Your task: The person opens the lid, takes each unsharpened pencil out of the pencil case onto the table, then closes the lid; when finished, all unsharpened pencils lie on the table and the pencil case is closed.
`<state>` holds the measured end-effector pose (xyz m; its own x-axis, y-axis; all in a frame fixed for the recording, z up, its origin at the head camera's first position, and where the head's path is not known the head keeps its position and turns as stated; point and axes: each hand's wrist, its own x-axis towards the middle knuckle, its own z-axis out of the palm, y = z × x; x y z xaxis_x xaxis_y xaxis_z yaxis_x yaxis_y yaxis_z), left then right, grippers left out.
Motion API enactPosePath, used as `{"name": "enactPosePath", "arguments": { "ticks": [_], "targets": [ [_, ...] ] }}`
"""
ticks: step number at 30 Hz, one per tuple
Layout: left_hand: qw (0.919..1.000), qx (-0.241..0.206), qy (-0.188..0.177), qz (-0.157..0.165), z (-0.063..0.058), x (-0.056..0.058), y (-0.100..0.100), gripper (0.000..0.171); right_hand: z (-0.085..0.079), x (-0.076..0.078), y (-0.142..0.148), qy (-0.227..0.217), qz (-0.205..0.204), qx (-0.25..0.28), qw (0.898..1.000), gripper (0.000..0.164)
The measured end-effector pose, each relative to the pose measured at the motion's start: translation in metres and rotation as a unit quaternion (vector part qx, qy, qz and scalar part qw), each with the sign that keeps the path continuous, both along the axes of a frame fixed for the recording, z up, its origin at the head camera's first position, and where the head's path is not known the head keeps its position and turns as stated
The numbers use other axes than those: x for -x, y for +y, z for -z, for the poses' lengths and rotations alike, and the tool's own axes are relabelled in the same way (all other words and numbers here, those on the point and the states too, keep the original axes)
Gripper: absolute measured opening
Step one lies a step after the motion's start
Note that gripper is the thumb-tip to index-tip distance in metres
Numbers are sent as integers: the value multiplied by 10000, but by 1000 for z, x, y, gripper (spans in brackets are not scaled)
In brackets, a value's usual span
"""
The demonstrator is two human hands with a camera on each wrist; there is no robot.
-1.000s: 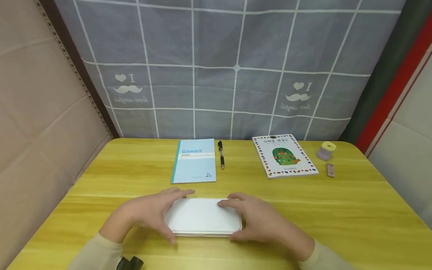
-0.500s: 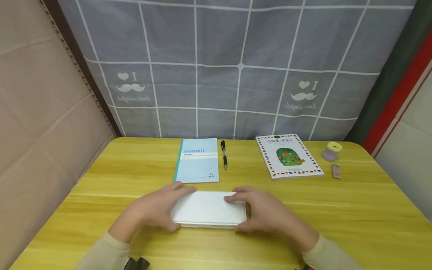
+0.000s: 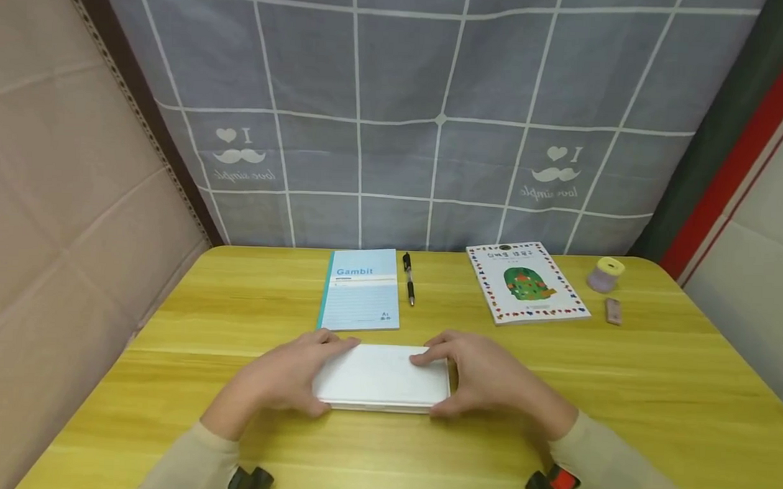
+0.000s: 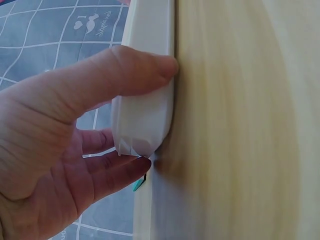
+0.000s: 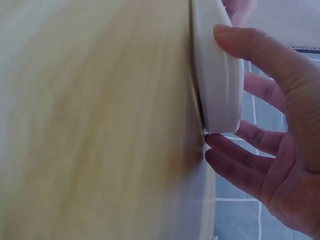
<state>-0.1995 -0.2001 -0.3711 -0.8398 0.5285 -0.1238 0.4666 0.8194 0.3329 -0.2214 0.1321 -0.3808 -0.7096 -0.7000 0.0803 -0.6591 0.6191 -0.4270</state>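
On the yellow wood-grain tabletop, a flat white rectangular case is held at the near middle, its long sides running left to right. Its left end is gripped by the left hand, thumb at the near edge and fingertips at the far one; its right end is gripped by the right hand, thumb at the near edge and a finger laid on top. Farther off, a light-blue notebook marked "Gambit" is placed flat, with a slim black-and-clear pen just beside it. To the right, a white patterned-border book is seen near a small pinkish block and a yellow-topped lilac tub. Everything is backed by grey white-gridded fabric.
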Motion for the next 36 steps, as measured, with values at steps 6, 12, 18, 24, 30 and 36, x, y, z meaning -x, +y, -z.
{"name": "enactPosePath", "arguments": {
  "ticks": [6, 12, 18, 24, 30, 36],
  "targets": [
    [9999, -125, -61, -41, -1, -2, 1, 100, -3, 2, -1, -1, -25, -99, 9999, 68],
    [9998, -113, -89, -103, -1, 0, 3, 101, -6, 2, 0, -110, 66, -112, 9999, 69],
    [9998, -155, -128, 19, -3, 4, 1, 102, -12, 5, 2, -48, -78, -43, 9999, 65],
    [9992, -305, -232, 111, 1, 6, -7, 102, -16, 9, -1, -95, -239, -116, 9996, 64],
    [9967, -660, -407, 253, 8, 4, -17, 102, -16, 12, 4, -1181, -115, 421, 9920, 59],
    [9876, -1422, -653, -105, 12, 4, -24, 115, -17, 20, 11, -2362, -152, 1121, 9651, 49]
  ]
}}
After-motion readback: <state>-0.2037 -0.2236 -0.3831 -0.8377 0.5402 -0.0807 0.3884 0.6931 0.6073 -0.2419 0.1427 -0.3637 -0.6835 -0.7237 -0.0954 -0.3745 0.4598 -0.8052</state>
